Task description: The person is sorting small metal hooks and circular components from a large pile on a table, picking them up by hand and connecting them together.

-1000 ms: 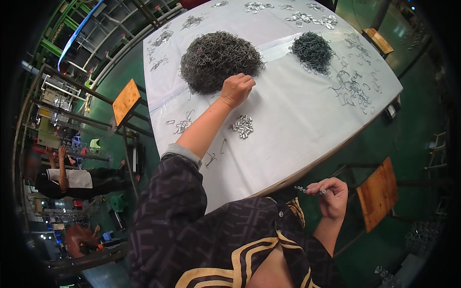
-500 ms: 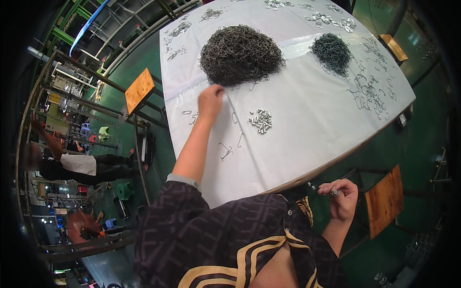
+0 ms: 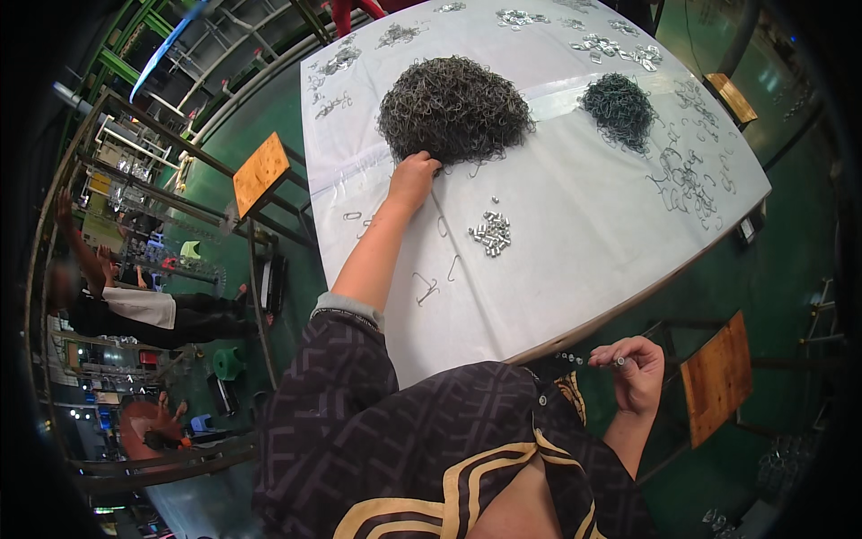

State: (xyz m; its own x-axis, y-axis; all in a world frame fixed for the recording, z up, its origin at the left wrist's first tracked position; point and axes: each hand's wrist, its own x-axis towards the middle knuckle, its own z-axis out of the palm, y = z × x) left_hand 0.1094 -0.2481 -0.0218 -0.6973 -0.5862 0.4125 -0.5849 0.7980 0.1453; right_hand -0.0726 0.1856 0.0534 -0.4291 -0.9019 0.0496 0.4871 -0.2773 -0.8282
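Observation:
My left hand (image 3: 415, 184) reaches to the near edge of a large heap of dark wire hooks (image 3: 453, 112). Its fingers are pinched together against the hooks, and what lies between them is hidden. My right hand (image 3: 639, 370) is raised beyond the table's near edge, fingers curled round a small metal sleeve (image 3: 620, 361). More small shiny pieces (image 3: 571, 358) show just left of its fingertips; how they are held I cannot tell. Between the heap and me lies a little pile of silvery sleeves (image 3: 491, 235). Several loose wire hooks (image 3: 426, 289) rest nearer me.
A smaller heap of dark hooks (image 3: 618, 110) and scattered hooks (image 3: 690, 180) lie on the right of the white-covered table (image 3: 575, 251). Silvery metal pieces (image 3: 620, 49) sit along the far side. Wooden stools (image 3: 260, 172) stand around. Another person (image 3: 135, 307) is off to the left.
My left hand has moved slightly right, its fingers now against the heap's edge. The right hand stays in about the same place, and the shiny pieces by its fingertips have shifted left and down.

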